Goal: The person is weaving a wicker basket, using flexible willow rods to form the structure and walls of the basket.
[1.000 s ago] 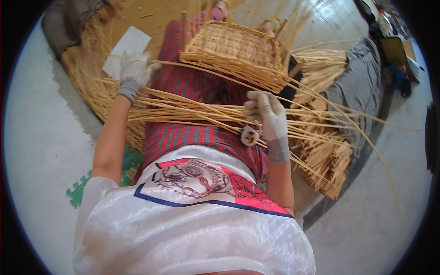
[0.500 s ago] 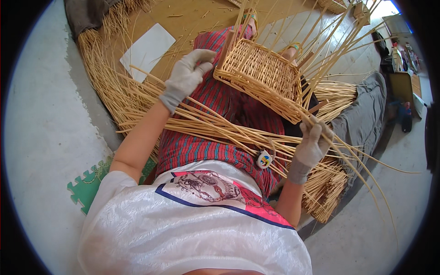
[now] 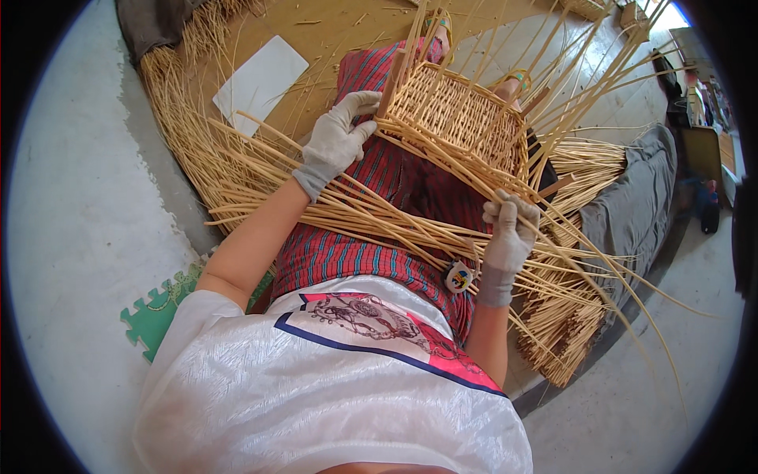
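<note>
A partly woven wicker basket (image 3: 454,110) rests tilted over my legs, with long loose canes standing up from its edges and wooden posts at its corners. My left hand (image 3: 338,138), in a pale glove, grips its near left corner beside the wooden post (image 3: 390,87), thumb and fingers on either side of the rim. My right hand (image 3: 509,237), also gloved, is closed around a few wicker canes (image 3: 580,268) at the near right corner. Their long ends trail off to the right. Both hands' fingertips are partly hidden.
Loose canes (image 3: 379,217) lie across my lap, by a small round tape measure (image 3: 458,277). Cane bundles stand left (image 3: 178,126) and right (image 3: 564,332), the right one partly under grey cloth (image 3: 632,205). A white sheet (image 3: 260,83) and green foam mat (image 3: 162,316) lie on the floor.
My left hand has come right, from apart from the basket to its near left corner. My right hand has shifted left and slightly up, closer to the rim, still holding canes.
</note>
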`<state>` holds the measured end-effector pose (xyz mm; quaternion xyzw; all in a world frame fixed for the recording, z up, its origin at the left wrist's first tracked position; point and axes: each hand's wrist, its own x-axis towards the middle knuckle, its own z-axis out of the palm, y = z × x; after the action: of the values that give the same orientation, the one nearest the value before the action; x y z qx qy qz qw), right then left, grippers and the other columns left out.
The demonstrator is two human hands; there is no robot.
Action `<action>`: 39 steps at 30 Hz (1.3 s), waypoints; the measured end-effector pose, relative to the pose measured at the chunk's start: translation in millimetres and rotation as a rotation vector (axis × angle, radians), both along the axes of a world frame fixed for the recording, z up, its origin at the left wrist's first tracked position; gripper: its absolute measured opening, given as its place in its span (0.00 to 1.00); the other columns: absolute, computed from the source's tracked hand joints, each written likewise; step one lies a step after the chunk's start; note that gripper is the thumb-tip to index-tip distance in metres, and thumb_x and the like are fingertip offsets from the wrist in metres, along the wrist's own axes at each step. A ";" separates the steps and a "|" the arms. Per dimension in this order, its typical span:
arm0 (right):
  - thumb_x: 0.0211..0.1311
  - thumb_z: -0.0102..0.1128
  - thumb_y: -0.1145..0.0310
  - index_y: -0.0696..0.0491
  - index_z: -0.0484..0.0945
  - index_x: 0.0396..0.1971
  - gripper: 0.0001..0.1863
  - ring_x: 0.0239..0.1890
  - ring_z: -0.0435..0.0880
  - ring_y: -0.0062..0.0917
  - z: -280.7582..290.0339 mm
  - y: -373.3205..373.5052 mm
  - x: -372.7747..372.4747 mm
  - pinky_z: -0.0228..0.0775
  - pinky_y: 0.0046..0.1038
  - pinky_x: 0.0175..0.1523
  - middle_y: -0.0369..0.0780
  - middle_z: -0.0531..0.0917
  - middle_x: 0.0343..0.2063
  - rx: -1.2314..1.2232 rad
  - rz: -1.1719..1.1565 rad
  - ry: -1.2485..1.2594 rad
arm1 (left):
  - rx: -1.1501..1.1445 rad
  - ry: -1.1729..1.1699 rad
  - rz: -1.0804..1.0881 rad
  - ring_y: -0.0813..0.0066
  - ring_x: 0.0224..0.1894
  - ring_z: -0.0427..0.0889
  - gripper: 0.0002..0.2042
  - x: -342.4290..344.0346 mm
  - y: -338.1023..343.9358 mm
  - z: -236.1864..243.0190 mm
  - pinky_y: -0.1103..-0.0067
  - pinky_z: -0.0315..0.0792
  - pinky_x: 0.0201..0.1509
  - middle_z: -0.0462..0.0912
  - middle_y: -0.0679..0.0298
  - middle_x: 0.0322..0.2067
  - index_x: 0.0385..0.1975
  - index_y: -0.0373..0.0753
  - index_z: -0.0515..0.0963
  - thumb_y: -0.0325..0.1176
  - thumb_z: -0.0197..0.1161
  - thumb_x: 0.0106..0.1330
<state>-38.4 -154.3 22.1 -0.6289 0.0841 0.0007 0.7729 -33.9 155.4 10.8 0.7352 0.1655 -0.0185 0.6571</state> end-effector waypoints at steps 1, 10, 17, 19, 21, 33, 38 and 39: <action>0.71 0.59 0.73 0.54 0.73 0.41 0.05 0.35 0.87 0.24 -0.3 -3.1 6.8 0.82 0.25 0.38 0.46 0.86 0.41 -0.004 0.038 0.030 | -0.011 -0.021 -0.021 0.88 0.22 0.74 0.22 -0.6 2.4 -0.4 0.86 0.73 0.23 0.83 0.61 0.53 0.63 0.38 0.70 0.20 0.59 0.68; 0.70 0.62 0.72 0.52 0.74 0.40 0.05 0.31 0.84 0.23 -19.7 -22.4 25.9 0.78 0.26 0.37 0.46 0.87 0.39 0.053 0.147 -0.033 | 0.394 -0.380 0.049 0.84 0.22 0.77 0.16 14.6 -34.9 27.0 0.82 0.75 0.26 0.86 0.57 0.47 0.60 0.39 0.72 0.26 0.55 0.73; 0.69 0.62 0.73 0.52 0.73 0.38 0.05 0.33 0.85 0.24 -24.2 -13.1 31.3 0.79 0.25 0.36 0.45 0.86 0.40 -0.048 0.083 -0.025 | 0.491 -0.038 -0.204 0.54 0.31 0.85 0.16 35.4 -48.3 -25.3 0.64 0.78 0.35 0.86 0.54 0.32 0.53 0.38 0.74 0.42 0.51 0.77; 0.69 0.62 0.74 0.53 0.73 0.39 0.06 0.38 0.88 0.27 -32.9 -15.9 38.6 0.85 0.25 0.38 0.44 0.85 0.41 -0.086 0.048 -0.003 | 0.123 0.276 -0.319 0.63 0.25 0.82 0.15 41.9 -45.1 2.6 0.65 0.76 0.31 0.83 0.59 0.26 0.48 0.38 0.74 0.44 0.49 0.78; 0.71 0.61 0.71 0.53 0.75 0.40 0.05 0.40 0.87 0.26 -35.4 -19.5 39.7 0.86 0.26 0.44 0.42 0.85 0.41 -0.022 0.093 -0.025 | -0.051 0.237 -0.371 0.71 0.27 0.80 0.12 39.5 -39.2 -18.6 0.69 0.77 0.35 0.81 0.63 0.25 0.43 0.38 0.75 0.41 0.55 0.76; 0.64 0.54 0.78 0.48 0.69 0.66 0.29 0.59 0.77 0.27 44.6 140.5 177.2 0.76 0.23 0.48 0.39 0.79 0.59 -1.014 0.231 -0.675 | 0.198 0.016 -0.100 0.61 0.31 0.81 0.11 33.0 -67.3 -22.2 0.69 0.73 0.40 0.83 0.53 0.29 0.36 0.35 0.78 0.38 0.62 0.71; 0.72 0.50 0.64 0.47 0.67 0.68 0.25 0.58 0.80 0.35 11.7 116.7 157.7 0.72 0.36 0.61 0.47 0.78 0.58 -1.325 0.245 -0.681 | 0.209 0.027 -0.064 0.62 0.31 0.81 0.12 40.0 -61.7 -51.5 0.69 0.74 0.40 0.84 0.54 0.29 0.35 0.36 0.79 0.40 0.63 0.69; 0.75 0.46 0.63 0.50 0.66 0.67 0.23 0.53 0.83 0.32 8.3 94.6 142.6 0.78 0.32 0.54 0.48 0.82 0.53 -1.294 0.365 -0.742 | 0.196 0.046 -0.072 0.62 0.31 0.81 0.12 36.6 -62.9 -50.3 0.69 0.74 0.40 0.84 0.54 0.29 0.35 0.36 0.79 0.40 0.63 0.69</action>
<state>104.2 -59.7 30.4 -0.9190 -0.3022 -0.1320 0.2160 2.7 92.6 -39.5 0.8008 0.1550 -0.0424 0.5769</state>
